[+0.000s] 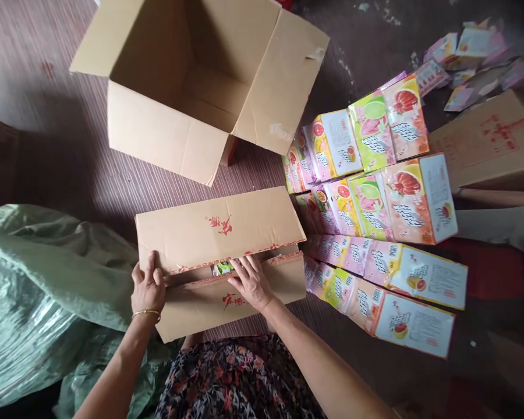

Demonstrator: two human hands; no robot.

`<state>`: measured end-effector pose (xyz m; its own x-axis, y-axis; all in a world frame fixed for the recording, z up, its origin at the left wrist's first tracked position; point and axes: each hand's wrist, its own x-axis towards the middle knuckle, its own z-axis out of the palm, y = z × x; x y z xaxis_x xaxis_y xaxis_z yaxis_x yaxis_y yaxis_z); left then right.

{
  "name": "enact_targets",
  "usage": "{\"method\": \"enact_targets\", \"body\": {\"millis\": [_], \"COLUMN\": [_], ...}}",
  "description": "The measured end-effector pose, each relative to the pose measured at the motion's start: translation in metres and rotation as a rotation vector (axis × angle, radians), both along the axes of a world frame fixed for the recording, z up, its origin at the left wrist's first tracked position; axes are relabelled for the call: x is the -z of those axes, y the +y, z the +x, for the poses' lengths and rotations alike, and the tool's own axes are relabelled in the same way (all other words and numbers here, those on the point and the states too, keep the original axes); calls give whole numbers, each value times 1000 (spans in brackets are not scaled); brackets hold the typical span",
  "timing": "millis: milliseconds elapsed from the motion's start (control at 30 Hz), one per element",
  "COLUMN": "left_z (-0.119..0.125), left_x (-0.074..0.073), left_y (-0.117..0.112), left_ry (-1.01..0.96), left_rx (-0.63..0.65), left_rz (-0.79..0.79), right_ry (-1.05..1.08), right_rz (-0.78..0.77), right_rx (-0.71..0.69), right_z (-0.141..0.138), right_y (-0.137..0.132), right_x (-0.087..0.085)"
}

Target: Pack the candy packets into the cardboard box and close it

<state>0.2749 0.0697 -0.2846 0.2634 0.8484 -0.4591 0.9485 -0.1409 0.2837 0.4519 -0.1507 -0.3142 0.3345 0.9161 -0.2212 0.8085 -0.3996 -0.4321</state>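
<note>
The left hand and right hand lie flat and open on the small box, pressing its flaps down to shut them; the big box stands open behind it.

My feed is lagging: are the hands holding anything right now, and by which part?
Nothing is lifted. Both hands press on the carton: left hand at the left end of the flaps, right hand flat on the near flap by the middle gap.

Bare forearms, a thin gold bangle on the left wrist, dark floral-print garment
</note>
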Motion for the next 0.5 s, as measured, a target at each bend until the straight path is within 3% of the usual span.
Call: {"method": "enact_targets", "body": {"millis": [133, 267, 400, 500], "left_z": [17, 35, 45, 47], "left_x": [-2, 9, 27, 37], "left_y": [-16, -6, 2, 2], "left_ry": [200, 139, 270, 307], "left_rx": [-221, -449, -637, -647], "left_rz": [50, -26, -26, 39], "right_ry": [-152, -207, 200, 437], "right_rz": [100, -86, -259, -187], "right_rx": [103, 489, 834, 948], "right_z": [11, 72, 136, 150], "right_y": [-35, -45, -43, -45], "right_x": [-7, -3, 23, 42]}}
